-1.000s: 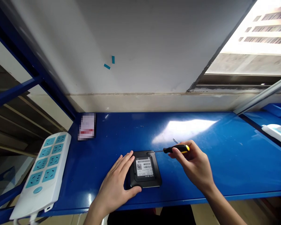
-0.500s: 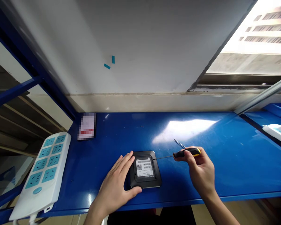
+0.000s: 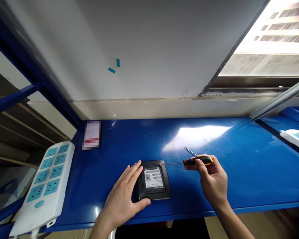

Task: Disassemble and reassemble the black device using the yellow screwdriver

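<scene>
A flat black device with rounded corners (image 3: pixel 167 181) lies on the blue table, its white printed label facing up. Along its left side my left hand (image 3: pixel 123 196) rests with fingers spread, index fingertip on the far left corner and thumb at the near edge. My right hand (image 3: pixel 213 179) is closed round the black and yellow handle of a screwdriver (image 3: pixel 198 161). The thin shaft lies almost level, pointing left, with its tip at the device's far right corner. Behind that hand a metal rod (image 3: pixel 190 151) sticks out; its other end is hidden.
A white power strip (image 3: pixel 53 207) with blue-green sockets stands at the table's left. Near the back left corner lies a blurred pale rectangular item (image 3: pixel 91 134). A tiny dark piece (image 3: pixel 150 134) lies toward the wall (image 3: pixel 149 59). A metal post (image 3: pixel 279 99) rises at right.
The screwdriver's tip has shifted slightly toward the device's far edge, and its shaft is tilted a little differently. My left hand stays on the device. The view has shifted slightly.
</scene>
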